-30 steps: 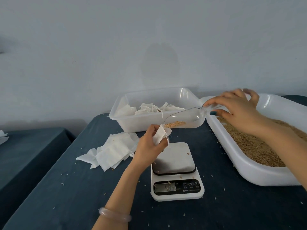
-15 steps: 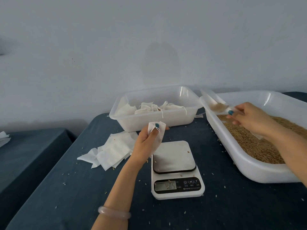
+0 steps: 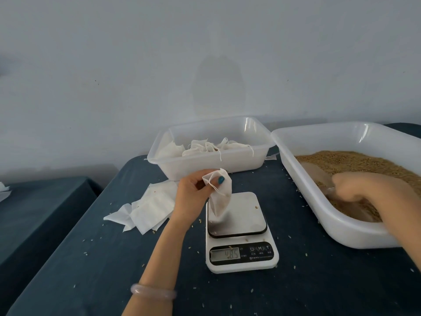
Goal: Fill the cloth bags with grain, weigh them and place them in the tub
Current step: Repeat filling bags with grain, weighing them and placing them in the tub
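My left hand [image 3: 196, 195] pinches the mouth of a small white cloth bag [image 3: 219, 197], which hangs over the back left of the white scale [image 3: 239, 233]. The scale's plate carries nothing but a stray grain. My right hand [image 3: 362, 190], blurred, is down in the large white grain tub [image 3: 319, 215], gripping a clear plastic scoop [image 3: 328, 192] that digs into the brown grain [image 3: 355, 163]. Behind the scale stands a smaller clear tub [image 3: 211, 165] with several filled, tied bags in it.
A loose pile of flat empty white bags [image 3: 148, 208] lies left of the scale on the dark blue tablecloth [image 3: 91, 258]. Stray grains dot the cloth. A second dark table [image 3: 34, 208] stands lower at the left. A pale wall rises close behind.
My right hand carried the scoop from over the bag back to the right and down into the grain tub. My left hand turned the bag so that it hangs over the scale.
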Action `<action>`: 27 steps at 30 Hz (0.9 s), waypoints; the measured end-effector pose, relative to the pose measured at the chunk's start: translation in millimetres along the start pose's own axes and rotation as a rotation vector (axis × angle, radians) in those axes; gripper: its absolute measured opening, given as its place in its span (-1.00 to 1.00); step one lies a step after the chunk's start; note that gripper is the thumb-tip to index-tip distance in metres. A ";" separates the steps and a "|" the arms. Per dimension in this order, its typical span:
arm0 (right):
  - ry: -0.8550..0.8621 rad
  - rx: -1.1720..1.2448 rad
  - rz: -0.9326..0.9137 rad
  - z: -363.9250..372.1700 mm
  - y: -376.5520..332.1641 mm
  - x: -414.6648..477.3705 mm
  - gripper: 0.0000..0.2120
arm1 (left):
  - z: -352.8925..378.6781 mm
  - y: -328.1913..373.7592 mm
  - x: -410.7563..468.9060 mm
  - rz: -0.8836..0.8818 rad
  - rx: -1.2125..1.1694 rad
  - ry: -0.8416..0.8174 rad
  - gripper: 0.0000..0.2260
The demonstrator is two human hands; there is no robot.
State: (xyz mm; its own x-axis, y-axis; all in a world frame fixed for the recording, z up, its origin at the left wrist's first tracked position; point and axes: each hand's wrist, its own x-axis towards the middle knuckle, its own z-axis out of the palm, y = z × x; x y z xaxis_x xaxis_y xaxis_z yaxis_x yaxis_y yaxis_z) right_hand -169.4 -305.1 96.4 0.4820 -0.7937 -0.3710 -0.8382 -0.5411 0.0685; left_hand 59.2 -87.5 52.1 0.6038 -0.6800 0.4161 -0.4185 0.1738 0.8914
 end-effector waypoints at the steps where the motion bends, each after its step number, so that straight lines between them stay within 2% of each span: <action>1: -0.004 0.016 0.002 -0.3 -1.0 -1.1 -0.67 | 0.8 0.3 -0.4 0.003 -0.021 -0.020 -0.86; 4: -0.009 0.031 0.005 -1.1 -2.7 -3.2 -0.62 | 3.6 -2.7 -0.5 -0.020 -0.055 -0.097 -0.82; 9: 0.053 -0.020 0.051 -0.7 2.6 -0.2 -0.73 | 7.8 -11.9 0.5 -0.097 0.170 -0.126 -0.79; 11: 0.202 -0.020 0.069 -3.3 3.9 -3.5 -0.67 | 6.4 -12.8 1.7 -0.109 0.170 -0.090 -0.76; 13: 0.485 0.077 0.013 -6.9 -0.5 -8.2 -0.69 | 5.5 -13.2 2.7 -0.099 0.122 -0.056 -0.76; 15: 0.755 0.293 -0.183 -8.4 -17.8 -16.9 -0.80 | 4.9 -14.6 3.2 -0.087 0.092 -0.023 -0.78; 16: 0.822 0.401 -0.310 -8.6 -31.4 -23.4 -0.85 | 4.4 -15.8 3.5 -0.090 0.088 -0.006 -0.78; 18: 0.797 0.554 -0.520 -2.1 -63.0 -38.2 -0.91 | 3.5 -18.5 3.8 -0.105 0.088 0.015 -0.78; 21: 0.691 0.683 -0.679 25.4 -106.7 -43.0 -0.96 | 3.1 -21.3 4.1 -0.111 0.082 0.021 -0.81; 23: 0.624 0.757 -0.670 43.3 -122.2 -29.1 -0.96 | 3.1 -22.1 4.2 -0.104 0.085 0.030 -0.83; 25: 0.561 0.832 -0.587 57.5 -125.1 -9.1 -0.93 | 2.4 -22.4 4.1 -0.090 0.107 0.040 -0.84; 27: 0.580 0.958 -0.480 71.6 -119.0 9.3 -0.86 | 2.2 -23.0 4.9 -0.083 0.120 0.044 -0.84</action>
State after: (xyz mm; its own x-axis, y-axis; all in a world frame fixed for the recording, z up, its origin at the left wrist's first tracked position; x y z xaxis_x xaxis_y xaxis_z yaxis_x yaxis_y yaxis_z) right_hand -83.4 -228.2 18.4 0.6315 -0.7086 0.3148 -0.2745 -0.5840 -0.7639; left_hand 70.4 -96.4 33.3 0.6679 -0.6562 0.3512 -0.4422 0.0298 0.8964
